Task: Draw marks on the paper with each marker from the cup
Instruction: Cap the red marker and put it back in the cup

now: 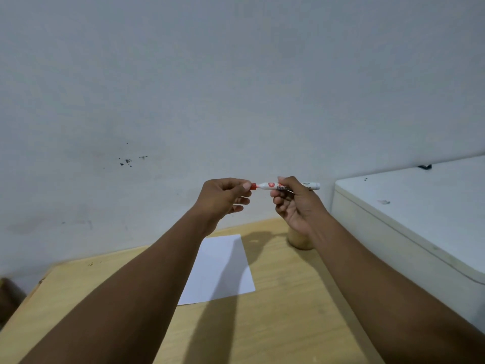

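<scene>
I hold a white marker (pixel 267 186) with a red cap level in the air in front of the wall, well above the table. My right hand (pixel 295 203) grips its barrel. My left hand (pixel 223 197) pinches the red cap (pixel 253 186) at the marker's left end between thumb and fingers. A blank white sheet of paper (pixel 221 269) lies flat on the wooden table (pixel 283 311) below my hands. The cup (pixel 299 241), tan-coloured, stands right of the paper and is mostly hidden behind my right wrist; its contents cannot be seen.
A white cabinet or box (pixel 409 219) stands against the table's right side, higher than the tabletop. A pale wall with a few dark specks (pixel 128 161) runs behind the table. The table's left edge drops off near a dark object (pixel 8 292).
</scene>
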`<state>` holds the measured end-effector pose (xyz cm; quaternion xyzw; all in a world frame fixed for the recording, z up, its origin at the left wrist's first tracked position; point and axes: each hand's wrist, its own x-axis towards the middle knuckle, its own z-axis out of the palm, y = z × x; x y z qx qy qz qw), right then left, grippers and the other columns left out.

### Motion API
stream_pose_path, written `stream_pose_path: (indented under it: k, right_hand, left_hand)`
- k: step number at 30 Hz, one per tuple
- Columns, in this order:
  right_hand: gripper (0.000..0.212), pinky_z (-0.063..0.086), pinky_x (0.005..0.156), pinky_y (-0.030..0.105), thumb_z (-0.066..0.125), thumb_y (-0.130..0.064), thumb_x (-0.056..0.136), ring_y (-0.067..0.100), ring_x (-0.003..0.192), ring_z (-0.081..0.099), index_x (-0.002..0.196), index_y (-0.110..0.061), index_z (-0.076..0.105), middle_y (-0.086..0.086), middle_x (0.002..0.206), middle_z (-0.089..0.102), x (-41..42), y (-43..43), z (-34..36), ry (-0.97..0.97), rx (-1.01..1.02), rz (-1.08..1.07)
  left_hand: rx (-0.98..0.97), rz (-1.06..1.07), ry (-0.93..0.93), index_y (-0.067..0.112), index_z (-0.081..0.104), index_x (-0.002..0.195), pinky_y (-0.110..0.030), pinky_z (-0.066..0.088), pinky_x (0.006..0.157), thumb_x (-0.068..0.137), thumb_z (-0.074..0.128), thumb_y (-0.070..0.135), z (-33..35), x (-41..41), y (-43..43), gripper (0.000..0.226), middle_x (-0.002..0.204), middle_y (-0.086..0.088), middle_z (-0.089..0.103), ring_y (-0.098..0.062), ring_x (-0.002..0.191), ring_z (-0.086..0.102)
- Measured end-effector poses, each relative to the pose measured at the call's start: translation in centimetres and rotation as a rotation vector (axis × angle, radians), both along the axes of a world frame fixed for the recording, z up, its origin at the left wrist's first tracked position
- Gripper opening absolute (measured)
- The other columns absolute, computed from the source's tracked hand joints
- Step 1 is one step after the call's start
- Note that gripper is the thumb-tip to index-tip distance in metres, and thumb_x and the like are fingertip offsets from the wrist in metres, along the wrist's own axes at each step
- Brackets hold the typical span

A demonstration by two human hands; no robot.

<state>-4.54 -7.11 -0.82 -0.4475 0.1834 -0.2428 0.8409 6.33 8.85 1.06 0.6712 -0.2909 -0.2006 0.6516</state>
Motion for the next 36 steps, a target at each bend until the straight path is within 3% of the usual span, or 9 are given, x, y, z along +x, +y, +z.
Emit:
stream_pose_path:
  k: [5, 11, 15, 18, 22, 25, 29, 32, 36]
  right_hand:
    - [0.018, 0.043, 0.045, 0.016, 0.071, -0.023, 0.094, 0.008, 0.047, 0.062, 0.083, -0.008, 0.069, 0.005, 0.063, 0.071, -0.6, -0.7, -0.5, -0.018, -0.011, 0.02]
    - [0.02, 0.051, 0.049, 0.017, 0.074, -0.022, 0.091, 0.01, 0.053, 0.068, 0.094, -0.003, 0.07, 0.01, 0.071, 0.075, -0.9, -0.9, -0.6, -0.111, 0.076, 0.036]
    - [0.023, 0.052, 0.05, 0.019, 0.075, -0.023, 0.091, 0.011, 0.055, 0.07, 0.101, -0.004, 0.068, 0.008, 0.074, 0.073, -0.6, -0.8, -0.2, -0.133, 0.072, 0.022]
    - [0.019, 0.051, 0.054, 0.022, 0.074, -0.027, 0.092, 0.013, 0.059, 0.071, 0.093, -0.009, 0.07, 0.008, 0.076, 0.074, -0.7, -1.6, 0.5, -0.093, -0.03, 0.049]
    - [0.02, 0.04, 0.058, 0.027, 0.073, -0.034, 0.091, 0.015, 0.061, 0.061, 0.089, -0.014, 0.071, 0.006, 0.073, 0.07, -1.8, -4.7, 2.5, -0.064, -0.153, -0.003]
    - [0.013, 0.042, 0.063, 0.029, 0.078, -0.025, 0.088, 0.018, 0.073, 0.062, 0.092, -0.013, 0.074, 0.006, 0.077, 0.073, -3.1, -7.4, 3.4, 0.045, -0.471, -0.043]
    - [0.013, 0.048, 0.068, 0.02, 0.077, -0.024, 0.09, 0.005, 0.072, 0.067, 0.095, -0.012, 0.077, 0.009, 0.089, 0.08, -3.7, -8.7, 3.5, 0.276, -1.004, -0.032]
    - [0.007, 0.054, 0.077, 0.031, 0.08, -0.026, 0.086, 0.012, 0.072, 0.069, 0.087, -0.019, 0.078, 0.009, 0.085, 0.079, -3.0, -9.9, 2.3, 0.371, -1.181, -0.039]
    - [0.008, 0.052, 0.074, 0.027, 0.08, -0.027, 0.084, 0.014, 0.08, 0.07, 0.079, -0.029, 0.075, -0.002, 0.083, 0.077, -3.1, -10.8, -0.3, 0.509, -1.313, -0.064]
  left_hand:
    - [-0.016, 0.01, -0.035, 0.004, 0.08, 0.101, -0.032, 0.06, 0.08, 0.096, 0.07, 0.018, 0.0, -0.4, -1.3, 0.018, 0.089, -0.01, 0.075, -0.02, 0.081, 0.072]
    - [-0.07, 0.001, -0.022, -0.004, 0.076, 0.105, -0.023, 0.06, 0.069, 0.098, 0.067, 0.016, 0.6, -1.3, -3.0, 0.023, 0.083, -0.011, 0.072, -0.02, 0.074, 0.071]
    - [-0.077, 0.008, -0.026, -0.001, 0.075, 0.098, -0.022, 0.059, 0.064, 0.098, 0.067, 0.016, 1.4, -1.2, -3.7, 0.019, 0.077, -0.009, 0.07, -0.018, 0.07, 0.069]
    - [-0.017, -0.019, -0.084, 0.008, 0.077, 0.092, -0.022, 0.057, 0.062, 0.096, 0.07, 0.019, 2.0, -0.8, -3.5, 0.014, 0.076, -0.005, 0.072, -0.016, 0.069, 0.07]
    - [-0.051, 0.046, -0.16, 0.013, 0.077, 0.085, -0.025, 0.055, 0.064, 0.095, 0.071, 0.016, 3.9, 0.2, -3.5, 0.013, 0.077, -0.005, 0.072, -0.015, 0.067, 0.068]
    - [-0.025, 0.033, -0.247, 0.013, 0.076, 0.086, -0.026, 0.055, 0.064, 0.096, 0.07, 0.014, 5.2, 0.6, -4.1, 0.012, 0.079, -0.007, 0.071, -0.018, 0.07, 0.067]
    - [0.05, 0.053, -0.454, 0.01, 0.076, 0.096, -0.03, 0.056, 0.065, 0.094, 0.069, 0.011, 6.0, 0.2, -6.4, 0.008, 0.08, -0.007, 0.072, -0.019, 0.07, 0.068]
    - [0.13, 0.069, -0.662, 0.013, 0.077, 0.098, -0.037, 0.061, 0.068, 0.093, 0.07, 0.017, 5.9, -0.8, -8.7, 0.009, 0.079, -0.008, 0.076, -0.026, 0.073, 0.073]
    - [0.243, -0.01, -0.81, 0.015, 0.078, 0.101, -0.035, 0.057, 0.075, 0.093, 0.072, 0.022, 4.3, -2.2, -11.2, 0.013, 0.08, -0.008, 0.077, -0.027, 0.082, 0.074]
